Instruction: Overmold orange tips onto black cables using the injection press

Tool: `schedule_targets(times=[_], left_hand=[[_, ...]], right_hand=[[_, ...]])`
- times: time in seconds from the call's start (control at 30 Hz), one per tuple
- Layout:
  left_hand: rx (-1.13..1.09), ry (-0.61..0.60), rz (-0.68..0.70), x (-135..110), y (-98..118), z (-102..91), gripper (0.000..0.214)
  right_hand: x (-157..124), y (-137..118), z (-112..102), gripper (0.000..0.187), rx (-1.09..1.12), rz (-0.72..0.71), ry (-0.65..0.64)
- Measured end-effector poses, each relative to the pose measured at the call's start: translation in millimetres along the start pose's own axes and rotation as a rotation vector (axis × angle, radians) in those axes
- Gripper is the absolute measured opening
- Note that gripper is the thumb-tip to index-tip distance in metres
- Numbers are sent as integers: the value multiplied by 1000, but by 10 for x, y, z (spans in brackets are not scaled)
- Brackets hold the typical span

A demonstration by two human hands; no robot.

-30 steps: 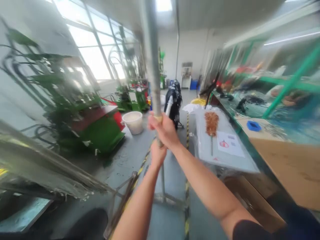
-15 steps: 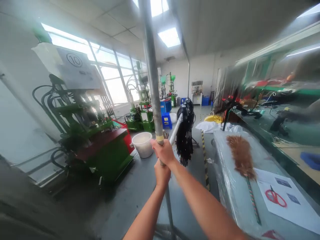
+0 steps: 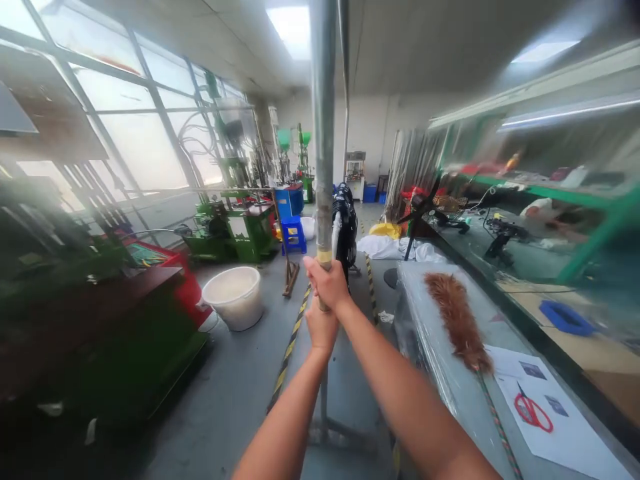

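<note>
An upright grey metal pole (image 3: 324,167) with a yellowish band runs up through the middle of the view. My right hand (image 3: 330,283) is wrapped round it just below the band. Directly underneath, my left hand (image 3: 321,325) is closed round the same pole, partly covered by the right. Low down, between my forearms, a metal base (image 3: 340,437) shows dimly at floor level. Beyond the pole a bundle of black cords (image 3: 346,223) hangs on a pale bar; the pole and my right hand hide part of it.
A white bucket (image 3: 234,300) stands on the floor at left, near green machines (image 3: 250,230) and a blue stool (image 3: 293,235). On the right, a plastic-covered table (image 3: 425,300) bears a brown feather duster (image 3: 457,320) and red-handled scissors (image 3: 533,410). A black fan (image 3: 417,213) stands beyond.
The view has shifted, with the bucket and machines now further left. The pole looks more upright, and the black bundle lies more behind it. Both hands keep their grip.
</note>
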State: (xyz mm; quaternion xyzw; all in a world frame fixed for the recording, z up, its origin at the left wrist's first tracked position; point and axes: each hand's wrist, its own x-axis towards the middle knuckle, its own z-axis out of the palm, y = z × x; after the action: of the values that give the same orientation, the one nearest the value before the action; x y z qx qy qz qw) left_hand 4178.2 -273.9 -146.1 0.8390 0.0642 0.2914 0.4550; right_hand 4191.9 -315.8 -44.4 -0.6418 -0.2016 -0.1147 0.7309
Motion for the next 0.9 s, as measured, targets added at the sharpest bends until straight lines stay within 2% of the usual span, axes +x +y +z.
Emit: schedule_targets(times=[0.2,0.37,0.5,0.67,0.77,0.9], left_hand=[[-33,-146,-33,918,-209,408,11],[-47,-182,-68,1719,-389,905,16],[-68,-165,-69,2470,-561,1428,19],[-77,-143,-26,3513,-766,2226,19],[-96,-150,11,4189,-814,2672,18],[-133,-174,48,5098,-828,3174,18]], right_hand=[[901,395,59,38,34,39,126],[1760,822,-21,37,12,19,155],[2569,1214,-146,36,23,5,140],[3722,1750,-420,37,55,-27,125],[4478,2057,-598,39,17,-22,145],[5484,2484,-785,41,-27,16,181]])
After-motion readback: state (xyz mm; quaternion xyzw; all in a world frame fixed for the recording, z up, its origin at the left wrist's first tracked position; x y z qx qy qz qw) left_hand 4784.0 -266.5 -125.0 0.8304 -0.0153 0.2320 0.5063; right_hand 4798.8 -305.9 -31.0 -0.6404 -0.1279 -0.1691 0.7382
